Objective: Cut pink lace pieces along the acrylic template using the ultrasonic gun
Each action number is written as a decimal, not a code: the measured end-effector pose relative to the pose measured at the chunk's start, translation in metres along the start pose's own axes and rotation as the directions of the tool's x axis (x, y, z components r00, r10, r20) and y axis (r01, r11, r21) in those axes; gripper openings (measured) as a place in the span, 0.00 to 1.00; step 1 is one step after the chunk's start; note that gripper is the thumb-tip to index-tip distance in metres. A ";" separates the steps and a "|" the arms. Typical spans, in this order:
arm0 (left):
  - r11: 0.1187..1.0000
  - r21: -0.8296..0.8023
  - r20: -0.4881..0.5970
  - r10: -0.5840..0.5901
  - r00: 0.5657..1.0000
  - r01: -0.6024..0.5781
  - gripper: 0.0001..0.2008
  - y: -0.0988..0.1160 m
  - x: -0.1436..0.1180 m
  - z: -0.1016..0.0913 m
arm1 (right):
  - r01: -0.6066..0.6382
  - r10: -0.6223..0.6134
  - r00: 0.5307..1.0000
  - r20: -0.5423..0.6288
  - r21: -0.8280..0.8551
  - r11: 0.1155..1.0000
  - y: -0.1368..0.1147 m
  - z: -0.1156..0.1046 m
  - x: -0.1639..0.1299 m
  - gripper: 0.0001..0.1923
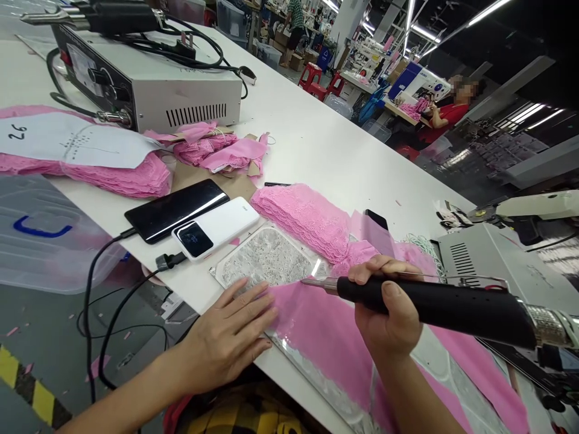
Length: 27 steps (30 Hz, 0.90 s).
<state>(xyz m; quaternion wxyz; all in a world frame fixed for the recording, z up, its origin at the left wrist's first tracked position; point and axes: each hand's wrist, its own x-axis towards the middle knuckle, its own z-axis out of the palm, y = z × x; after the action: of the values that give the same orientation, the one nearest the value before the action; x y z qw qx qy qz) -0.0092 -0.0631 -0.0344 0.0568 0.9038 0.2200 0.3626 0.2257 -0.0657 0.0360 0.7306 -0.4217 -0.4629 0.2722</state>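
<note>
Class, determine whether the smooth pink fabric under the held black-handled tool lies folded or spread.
Spread: the smooth pink fabric shows one broad, flat face, the left hand at its edge.

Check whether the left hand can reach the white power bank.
Probably yes: the left hand touches the pink fabric but grips nothing, and nothing visible blocks its way to the power bank.

Left hand [235,334]: bare; fingers slim, nails short.
Left forearm [149,380]: bare to the near left edge of view.
Right hand [391,316]: bare; thumbnail short.
Right forearm [418,392]: bare to the near edge.
Checked cloth [244,420]: yellow and black, near edge, between forearms.
Red cloth [174,415]: narrow strip, left of check; garment type unclear.
</note>
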 end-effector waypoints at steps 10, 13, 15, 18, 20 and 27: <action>0.999 -0.028 -0.019 -0.025 0.999 0.025 0.14 0.001 -0.004 0.002 | 0.000 0.000 1.000 0.001 0.013 1.000 -0.003 0.001 -0.001 0.04; 1.000 -0.010 -0.008 0.004 1.000 -0.004 0.15 -0.001 -0.004 -0.001 | -0.010 0.009 1.000 0.015 0.052 0.999 -0.004 0.006 -0.002 0.04; 1.000 0.001 -0.008 0.022 1.000 -0.022 0.15 -0.002 -0.004 -0.004 | -0.020 0.018 0.999 0.042 0.066 0.998 -0.005 0.009 -0.003 0.04; 1.000 0.007 -0.012 0.029 1.000 -0.029 0.15 -0.003 -0.005 -0.006 | -0.036 0.030 0.996 0.087 0.071 0.997 -0.004 0.012 -0.005 0.04; 1.000 0.006 -0.010 0.030 1.000 -0.030 0.15 -0.003 -0.006 -0.007 | -0.040 0.033 0.995 0.098 0.065 0.997 -0.003 0.013 -0.006 0.04; 1.000 -0.011 -0.002 0.020 1.000 -0.020 0.15 -0.004 -0.010 -0.008 | -0.059 0.055 0.994 0.098 0.037 0.998 -0.005 0.012 -0.006 0.03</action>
<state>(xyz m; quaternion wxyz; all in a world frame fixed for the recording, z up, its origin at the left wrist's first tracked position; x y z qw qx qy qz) -0.0223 -0.0642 -0.0361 0.0580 0.9052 0.2091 0.3654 0.2118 -0.0682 0.0398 0.7076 -0.4064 -0.4799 0.3222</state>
